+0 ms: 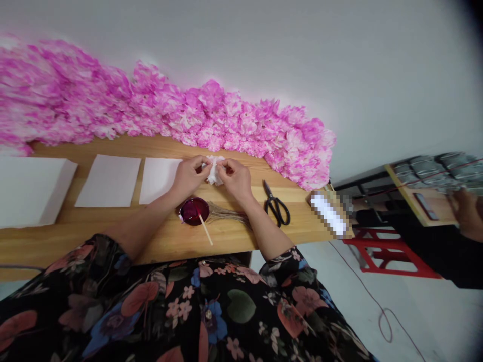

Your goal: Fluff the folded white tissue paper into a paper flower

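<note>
My left hand (pixel 189 175) and my right hand (pixel 236 177) meet over the wooden table (pixel 113 221), both pinching a small white crumpled paper flower (pixel 215 168) between their fingertips. Just below my hands sits a small round dish of dark red dye (pixel 194 210) with a thin wooden stick (pixel 206 230) resting on its rim. A bundle of thin wires (pixel 228 216) lies beside the dish, partly under my right wrist.
A long heap of pink and white paper flowers (pixel 169 110) runs along the wall. White paper stacks (pixel 109 181) lie left of my hands. Black scissors (pixel 277 206) lie to the right. Another person's hand (pixel 468 213) is at a second table far right, near a red stool (pixel 381 254).
</note>
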Action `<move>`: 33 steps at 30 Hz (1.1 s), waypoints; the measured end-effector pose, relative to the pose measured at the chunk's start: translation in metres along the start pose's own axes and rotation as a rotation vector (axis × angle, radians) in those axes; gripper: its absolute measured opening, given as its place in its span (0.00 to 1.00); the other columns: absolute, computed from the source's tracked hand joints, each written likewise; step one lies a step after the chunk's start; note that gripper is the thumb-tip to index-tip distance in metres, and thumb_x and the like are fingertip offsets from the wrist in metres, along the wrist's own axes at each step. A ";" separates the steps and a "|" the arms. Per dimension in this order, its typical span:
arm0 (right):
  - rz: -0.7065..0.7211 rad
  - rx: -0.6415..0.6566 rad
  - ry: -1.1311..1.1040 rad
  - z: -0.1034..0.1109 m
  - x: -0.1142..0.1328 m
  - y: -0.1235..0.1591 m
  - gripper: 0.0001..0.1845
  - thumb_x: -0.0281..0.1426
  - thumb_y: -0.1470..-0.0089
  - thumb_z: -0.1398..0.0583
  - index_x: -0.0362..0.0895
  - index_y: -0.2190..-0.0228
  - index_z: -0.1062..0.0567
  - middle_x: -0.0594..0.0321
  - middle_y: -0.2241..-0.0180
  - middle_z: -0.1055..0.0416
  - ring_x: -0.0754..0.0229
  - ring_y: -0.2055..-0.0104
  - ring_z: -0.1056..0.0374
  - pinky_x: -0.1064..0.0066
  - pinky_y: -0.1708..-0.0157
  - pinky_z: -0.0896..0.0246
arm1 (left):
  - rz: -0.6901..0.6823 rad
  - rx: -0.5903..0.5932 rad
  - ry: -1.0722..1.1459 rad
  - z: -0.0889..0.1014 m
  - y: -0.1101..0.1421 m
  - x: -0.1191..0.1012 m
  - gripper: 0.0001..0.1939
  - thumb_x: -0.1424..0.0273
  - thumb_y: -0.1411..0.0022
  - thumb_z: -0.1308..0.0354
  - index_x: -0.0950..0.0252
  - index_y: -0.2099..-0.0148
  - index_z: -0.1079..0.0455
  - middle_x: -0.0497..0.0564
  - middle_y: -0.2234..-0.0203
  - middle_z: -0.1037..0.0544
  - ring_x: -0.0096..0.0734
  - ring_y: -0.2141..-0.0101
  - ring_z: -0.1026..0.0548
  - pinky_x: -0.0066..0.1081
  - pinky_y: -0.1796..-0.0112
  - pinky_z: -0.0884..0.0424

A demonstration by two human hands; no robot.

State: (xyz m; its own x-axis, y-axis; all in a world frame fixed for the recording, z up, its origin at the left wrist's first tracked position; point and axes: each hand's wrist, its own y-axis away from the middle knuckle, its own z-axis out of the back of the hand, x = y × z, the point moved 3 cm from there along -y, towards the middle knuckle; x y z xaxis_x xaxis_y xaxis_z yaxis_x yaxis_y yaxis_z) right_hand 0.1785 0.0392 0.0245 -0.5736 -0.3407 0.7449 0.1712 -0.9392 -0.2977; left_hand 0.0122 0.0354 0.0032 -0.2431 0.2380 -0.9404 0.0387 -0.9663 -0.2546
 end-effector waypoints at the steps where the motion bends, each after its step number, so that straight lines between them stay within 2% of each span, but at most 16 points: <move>1: -0.004 0.001 -0.010 0.000 -0.001 0.000 0.08 0.35 0.40 0.40 0.47 0.68 0.22 0.64 0.67 0.22 0.60 0.65 0.31 0.68 0.63 0.39 | 0.006 -0.001 0.008 0.000 0.000 0.001 0.07 0.66 0.42 0.40 0.65 0.65 0.24 0.45 0.76 0.22 0.26 0.76 0.30 0.25 0.72 0.36; 9: 0.064 0.006 0.075 0.004 0.006 -0.001 0.08 0.34 0.41 0.39 0.46 0.64 0.19 0.61 0.62 0.20 0.57 0.62 0.29 0.65 0.58 0.38 | 0.013 0.009 0.024 0.000 0.000 0.002 0.10 0.63 0.43 0.41 0.64 0.65 0.25 0.47 0.75 0.22 0.26 0.75 0.29 0.26 0.71 0.36; 13: 0.077 -0.014 0.115 0.006 0.009 0.000 0.07 0.34 0.41 0.38 0.47 0.66 0.20 0.61 0.64 0.20 0.57 0.62 0.30 0.65 0.58 0.38 | -0.020 0.040 0.016 -0.001 0.001 -0.002 0.11 0.61 0.43 0.41 0.64 0.65 0.25 0.46 0.75 0.22 0.26 0.76 0.30 0.26 0.72 0.36; 19: -0.004 -0.010 -0.066 0.003 0.002 -0.001 0.08 0.35 0.41 0.41 0.47 0.69 0.23 0.63 0.68 0.23 0.58 0.65 0.31 0.66 0.62 0.38 | 0.000 0.058 0.002 -0.001 0.002 -0.002 0.12 0.61 0.41 0.41 0.64 0.60 0.26 0.46 0.75 0.23 0.28 0.75 0.29 0.27 0.71 0.36; 22: -0.014 0.002 -0.077 0.002 0.002 -0.001 0.08 0.36 0.41 0.40 0.47 0.69 0.24 0.64 0.69 0.24 0.59 0.66 0.32 0.67 0.63 0.39 | -0.014 0.075 -0.068 0.000 0.003 -0.006 0.13 0.62 0.42 0.39 0.63 0.57 0.26 0.45 0.74 0.22 0.28 0.74 0.29 0.27 0.71 0.36; 28: 0.062 0.010 0.036 0.002 0.009 0.001 0.09 0.36 0.39 0.40 0.47 0.69 0.23 0.64 0.68 0.23 0.59 0.64 0.31 0.66 0.60 0.41 | -0.020 0.037 -0.156 0.002 0.002 -0.010 0.08 0.64 0.43 0.40 0.63 0.64 0.25 0.41 0.80 0.28 0.25 0.79 0.36 0.27 0.73 0.41; 33: 0.063 -0.008 0.051 0.002 0.007 0.000 0.09 0.35 0.39 0.41 0.47 0.69 0.22 0.63 0.66 0.22 0.58 0.63 0.31 0.66 0.59 0.40 | 0.004 0.032 -0.033 0.000 -0.001 -0.001 0.09 0.65 0.42 0.42 0.64 0.64 0.24 0.45 0.75 0.22 0.25 0.76 0.32 0.26 0.72 0.38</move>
State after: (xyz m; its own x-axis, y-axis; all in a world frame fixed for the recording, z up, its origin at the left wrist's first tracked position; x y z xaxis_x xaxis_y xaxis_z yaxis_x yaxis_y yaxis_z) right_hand 0.1757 0.0366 0.0307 -0.6017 -0.3965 0.6933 0.2018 -0.9154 -0.3484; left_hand 0.0124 0.0357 0.0045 -0.2753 0.2309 -0.9332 0.0090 -0.9701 -0.2427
